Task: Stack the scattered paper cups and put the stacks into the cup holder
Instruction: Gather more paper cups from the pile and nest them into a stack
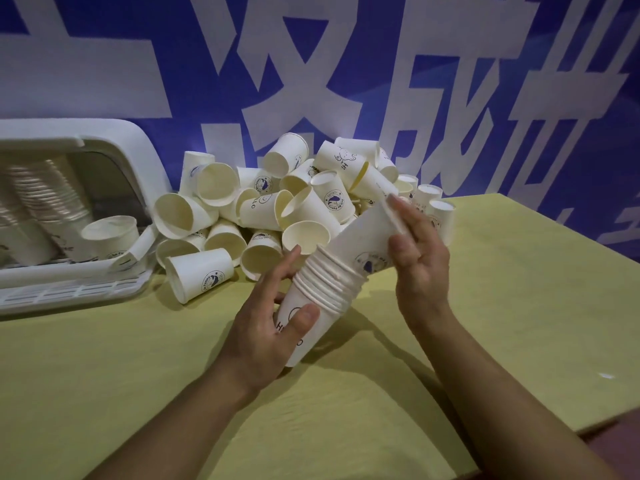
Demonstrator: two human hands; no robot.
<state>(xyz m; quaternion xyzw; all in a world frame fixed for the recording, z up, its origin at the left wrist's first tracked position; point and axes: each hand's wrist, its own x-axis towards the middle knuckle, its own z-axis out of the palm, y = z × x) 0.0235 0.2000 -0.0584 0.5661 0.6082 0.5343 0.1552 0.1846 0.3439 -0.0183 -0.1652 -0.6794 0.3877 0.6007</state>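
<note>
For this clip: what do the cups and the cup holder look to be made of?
Cups: matte off-white paper, judging by rolled rims, printed logos and dented mouths in the pile. Cup holder: apparently smooth white moulded plastic with rounded corners and a slotted base.

Stacking white paper cups over a yellow-green table (104,375).

Left hand (266,327) wrapped around the base of a tilted stack of nested white paper cups (322,289); right hand (420,258) on the topmost cup (367,237), seated part-way in. Behind, a heap of loose white printed paper cups (277,202); at left, a white plastic cup holder (138,150) already holding stacks, against a blue wall with white characters (485,46).
</note>
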